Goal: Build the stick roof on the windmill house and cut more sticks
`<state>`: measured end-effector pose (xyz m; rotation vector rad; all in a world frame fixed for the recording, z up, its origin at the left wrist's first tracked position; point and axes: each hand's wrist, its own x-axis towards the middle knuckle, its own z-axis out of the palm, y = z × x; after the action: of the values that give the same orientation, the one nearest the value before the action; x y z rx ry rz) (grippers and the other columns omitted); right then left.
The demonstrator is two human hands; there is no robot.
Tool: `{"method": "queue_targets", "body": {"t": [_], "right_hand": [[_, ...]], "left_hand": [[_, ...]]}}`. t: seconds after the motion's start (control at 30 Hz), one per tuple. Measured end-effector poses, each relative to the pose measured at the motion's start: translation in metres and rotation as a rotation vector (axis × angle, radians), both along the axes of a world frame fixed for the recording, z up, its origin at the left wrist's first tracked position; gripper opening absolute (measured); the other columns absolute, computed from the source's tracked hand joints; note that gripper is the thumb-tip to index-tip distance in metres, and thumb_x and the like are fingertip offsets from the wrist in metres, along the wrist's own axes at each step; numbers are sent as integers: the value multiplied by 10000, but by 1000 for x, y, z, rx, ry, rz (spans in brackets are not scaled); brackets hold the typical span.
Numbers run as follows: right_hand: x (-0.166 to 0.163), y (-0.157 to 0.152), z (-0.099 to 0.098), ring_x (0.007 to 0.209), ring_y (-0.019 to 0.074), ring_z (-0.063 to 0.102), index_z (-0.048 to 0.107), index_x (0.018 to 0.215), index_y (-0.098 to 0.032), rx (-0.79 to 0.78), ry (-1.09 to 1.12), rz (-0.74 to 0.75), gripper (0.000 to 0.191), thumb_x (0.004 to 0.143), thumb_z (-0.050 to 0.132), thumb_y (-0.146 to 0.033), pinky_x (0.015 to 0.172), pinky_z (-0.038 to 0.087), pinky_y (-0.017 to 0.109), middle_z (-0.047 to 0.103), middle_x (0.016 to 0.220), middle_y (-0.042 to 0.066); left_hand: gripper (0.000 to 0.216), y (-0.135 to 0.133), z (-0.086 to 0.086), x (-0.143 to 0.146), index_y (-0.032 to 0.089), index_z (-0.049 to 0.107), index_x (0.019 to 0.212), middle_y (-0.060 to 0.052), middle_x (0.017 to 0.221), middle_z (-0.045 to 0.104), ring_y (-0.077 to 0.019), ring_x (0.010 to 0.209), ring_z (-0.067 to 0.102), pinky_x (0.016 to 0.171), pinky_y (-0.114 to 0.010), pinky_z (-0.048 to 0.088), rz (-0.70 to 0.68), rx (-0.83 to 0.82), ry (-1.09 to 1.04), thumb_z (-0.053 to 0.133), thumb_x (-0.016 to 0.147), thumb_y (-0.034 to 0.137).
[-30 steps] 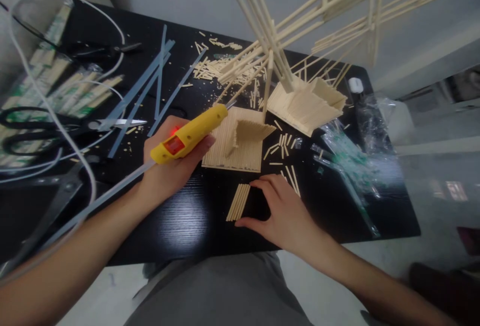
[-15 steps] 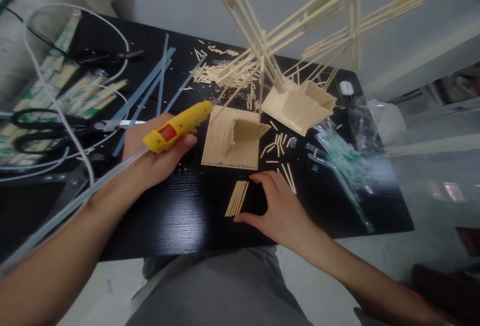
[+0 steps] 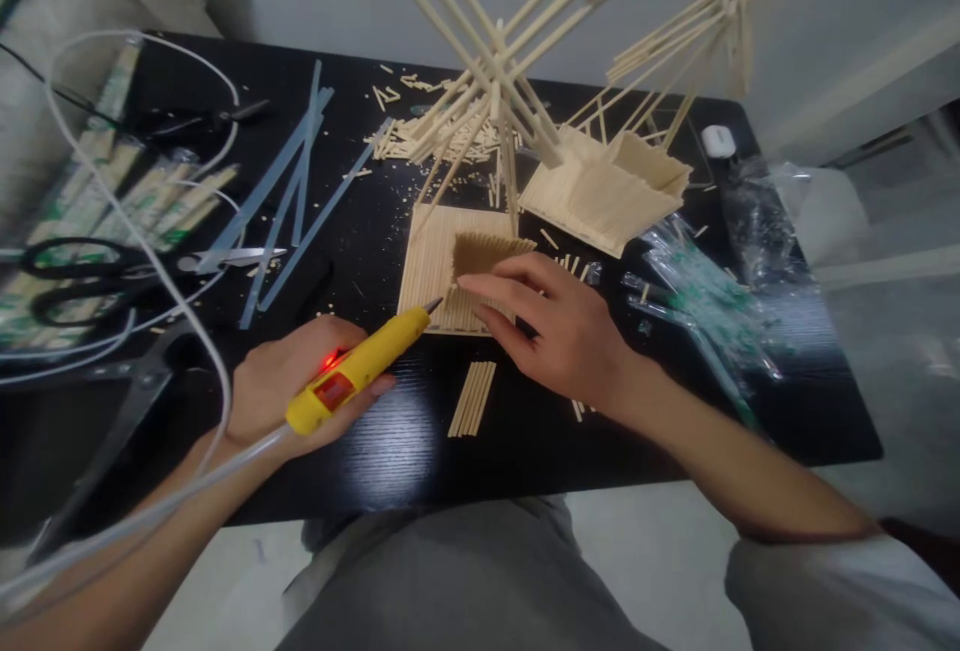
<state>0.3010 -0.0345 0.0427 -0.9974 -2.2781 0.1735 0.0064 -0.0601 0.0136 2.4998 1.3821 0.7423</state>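
Note:
My left hand [image 3: 281, 386] is closed round a yellow glue gun [image 3: 356, 371] whose red light glows; its tip points at the near edge of a flat panel of wooden sticks [image 3: 429, 266]. My right hand [image 3: 551, 326] rests on that panel, fingers stretched over the small upright stick wall [image 3: 480, 251] glued to it. A short bundle of sticks [image 3: 472, 398] lies on the black table [image 3: 375, 451] just below the panel. A tall frame of long sticks [image 3: 510, 81] rises behind, next to a folded stick piece [image 3: 604, 191].
Black scissors [image 3: 112, 266], blue-grey glue rods [image 3: 296, 176], white cable [image 3: 150, 211] and packs of sticks [image 3: 142, 196] crowd the left. Loose stick offcuts [image 3: 420, 136] lie at the back. Clear plastic wrappers [image 3: 697, 306] sit right. The table's near edge is by my lap.
My right hand moved up from the table beside the short bundle onto the stick panel. My left hand brought the glue gun down and nearer, its tip now at the panel's near edge.

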Motion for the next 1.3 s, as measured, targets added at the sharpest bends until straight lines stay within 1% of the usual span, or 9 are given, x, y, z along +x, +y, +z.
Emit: {"method": "queue_targets", "body": {"t": [0.1,0.23,0.4,0.57,0.67,0.83,0.93,1.1,1.3], "right_hand": [[0,4,-4,974,193,700,704,1251,-188,14,0,21,236,1048,583,-184,874,618,352,702,1052,100],[1,5,-6,985,192,698,710,1235,-197,10,15,32,230,1049,577,-175,871,616,354,699,1054,95],[1,6,-7,999,186,699,696,1273,-216,19,7,16,258,1048,578,-175,883,616,346,698,1063,86],[0,4,-6,1000,191,702,702,1280,-250,-26,-12,26,287,1052,551,-162,884,615,360,698,1074,75],[-1,4,-6,994,188,704,708,1276,-257,-36,4,10,283,1051,563,-167,881,614,354,701,1076,71],[0,5,-9,972,178,708,725,1250,-189,10,25,27,252,1032,604,-154,865,611,322,707,1057,93],[0,5,-10,967,173,707,726,1251,-195,13,23,23,253,1032,606,-155,845,609,314,709,1057,88],[1,4,-9,967,172,705,715,1269,-261,-15,15,0,274,1051,574,-173,824,610,327,709,1077,67],[2,4,-10,957,175,706,711,1278,-240,-1,19,8,288,1037,581,-151,818,612,326,707,1083,75]], "left_hand": [[359,0,-2,3,254,603,1019,-12,883,732,-201,741,731,553,-320,535,-33,-25,-3,580,962,608],[292,2,-4,4,252,601,1046,-23,924,735,-199,781,737,577,-318,552,-67,-5,-27,628,964,531],[256,5,-4,6,249,604,1042,-23,888,732,-185,725,729,526,-304,536,-92,51,-29,674,951,477],[226,4,-3,8,257,596,1026,-23,870,727,-188,716,729,498,-298,515,-89,50,-53,685,950,450],[211,2,-4,8,264,598,1030,-17,877,728,-195,723,731,530,-315,524,-65,42,-44,685,952,439],[181,2,-6,8,263,600,1037,-9,880,726,-195,733,732,579,-324,544,-85,62,-36,690,956,398],[183,3,-5,10,257,611,1026,-2,856,720,-183,704,720,588,-318,541,-85,85,-49,708,947,392],[173,5,-8,11,250,627,953,10,800,711,-161,635,686,539,-301,501,-78,73,-47,715,938,398],[222,3,-18,6,249,606,912,9,755,674,-148,607,649,461,-289,412,-47,46,-4,688,949,452]]}}
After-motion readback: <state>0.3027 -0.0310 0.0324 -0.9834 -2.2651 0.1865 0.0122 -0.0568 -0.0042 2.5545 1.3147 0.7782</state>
